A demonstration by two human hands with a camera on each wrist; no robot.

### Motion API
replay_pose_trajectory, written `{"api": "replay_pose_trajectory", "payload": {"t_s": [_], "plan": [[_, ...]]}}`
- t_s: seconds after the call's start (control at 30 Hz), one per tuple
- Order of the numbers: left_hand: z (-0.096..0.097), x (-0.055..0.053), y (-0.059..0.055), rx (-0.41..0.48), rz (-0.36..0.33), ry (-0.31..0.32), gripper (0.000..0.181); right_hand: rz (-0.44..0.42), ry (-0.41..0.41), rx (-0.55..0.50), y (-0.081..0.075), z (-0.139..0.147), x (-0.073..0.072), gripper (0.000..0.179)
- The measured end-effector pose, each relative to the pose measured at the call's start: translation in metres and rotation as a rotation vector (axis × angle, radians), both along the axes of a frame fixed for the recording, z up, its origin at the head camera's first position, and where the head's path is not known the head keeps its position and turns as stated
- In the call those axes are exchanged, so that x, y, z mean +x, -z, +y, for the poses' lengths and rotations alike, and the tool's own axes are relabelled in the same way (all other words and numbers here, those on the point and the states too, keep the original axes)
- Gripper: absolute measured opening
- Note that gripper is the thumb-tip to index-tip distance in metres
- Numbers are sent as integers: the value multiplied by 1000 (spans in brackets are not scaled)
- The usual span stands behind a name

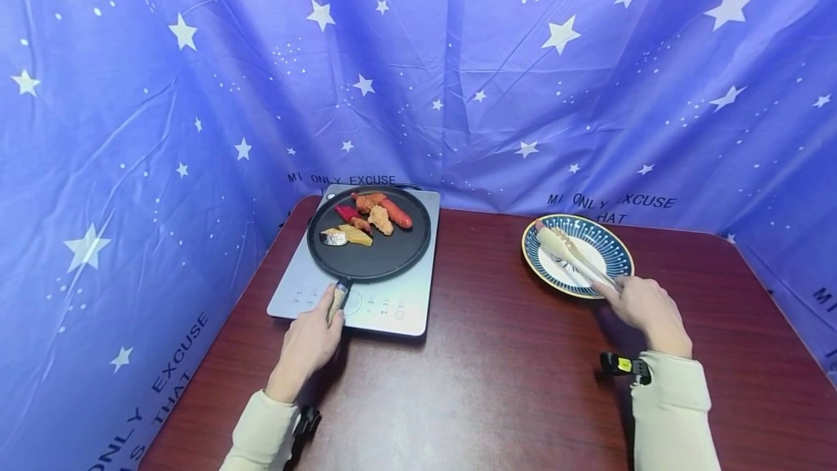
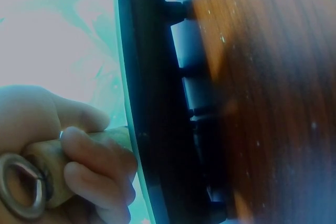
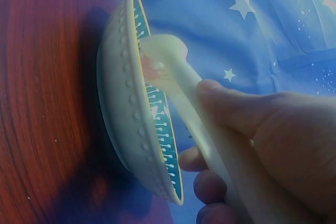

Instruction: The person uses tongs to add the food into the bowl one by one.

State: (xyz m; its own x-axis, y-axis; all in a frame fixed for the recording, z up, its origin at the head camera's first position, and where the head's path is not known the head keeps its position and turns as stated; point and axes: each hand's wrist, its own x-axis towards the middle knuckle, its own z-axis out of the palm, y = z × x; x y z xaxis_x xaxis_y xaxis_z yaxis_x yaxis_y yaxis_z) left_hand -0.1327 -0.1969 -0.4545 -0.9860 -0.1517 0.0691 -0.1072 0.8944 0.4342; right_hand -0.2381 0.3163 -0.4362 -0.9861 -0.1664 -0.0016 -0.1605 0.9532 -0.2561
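A black frying pan (image 1: 386,256) sits on a grey induction cooker (image 1: 405,311) at the table's left. It holds a sausage (image 1: 396,213), fried pieces (image 1: 380,219), a red piece (image 1: 345,212) and yellow slices (image 1: 355,235). My left hand (image 1: 309,340) grips the pan's wooden handle (image 2: 47,169), which ends in a metal ring (image 2: 21,192). To the right stands a blue patterned plate (image 1: 615,249) (image 3: 123,129). My right hand (image 1: 644,307) holds pale tongs (image 1: 567,251) (image 3: 178,82) whose tips lie over the plate.
The brown wooden table (image 1: 510,369) is enclosed by a blue star-printed cloth (image 1: 458,78) at the back and both sides. The cooker's touch controls (image 1: 375,305) face me. Black wrist mounts (image 1: 621,365) sit on both sleeves.
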Motion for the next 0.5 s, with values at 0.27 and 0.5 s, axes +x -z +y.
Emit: {"api": "replay_pose_trajectory", "payload": {"t_s": [0.27,0.5], "plan": [[0,-1,0,0,0,0,53,39,-18,-6,0,3,-1,46],[0,-1,0,2,0,-2,54,57,-9,-13,-1,3,-1,46]]}}
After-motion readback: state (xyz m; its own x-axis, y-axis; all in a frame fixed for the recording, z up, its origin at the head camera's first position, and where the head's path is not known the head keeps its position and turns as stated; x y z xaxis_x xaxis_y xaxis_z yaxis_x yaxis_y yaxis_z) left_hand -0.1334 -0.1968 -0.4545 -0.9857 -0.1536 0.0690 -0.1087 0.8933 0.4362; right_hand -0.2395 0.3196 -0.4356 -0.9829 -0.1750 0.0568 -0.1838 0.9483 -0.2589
